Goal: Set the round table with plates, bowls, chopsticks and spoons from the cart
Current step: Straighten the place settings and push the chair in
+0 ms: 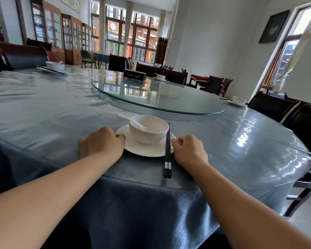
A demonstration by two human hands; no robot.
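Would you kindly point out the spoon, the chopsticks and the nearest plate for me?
spoon (131,121): head view, middle of its handle.
chopsticks (167,150): head view, black shaft above the plate.
plate (144,150): head view, bare front rim.

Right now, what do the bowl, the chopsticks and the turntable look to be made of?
Bowl: glazed white ceramic, likely porcelain. The surface is smooth and glossy with soft highlights.
Chopsticks: black with a slight sheen and pale bands near the near end. They could be plastic or lacquered wood; the look leaves it open.
Turntable: clear glass. It mirrors the windows and the blue cloth shows through it.
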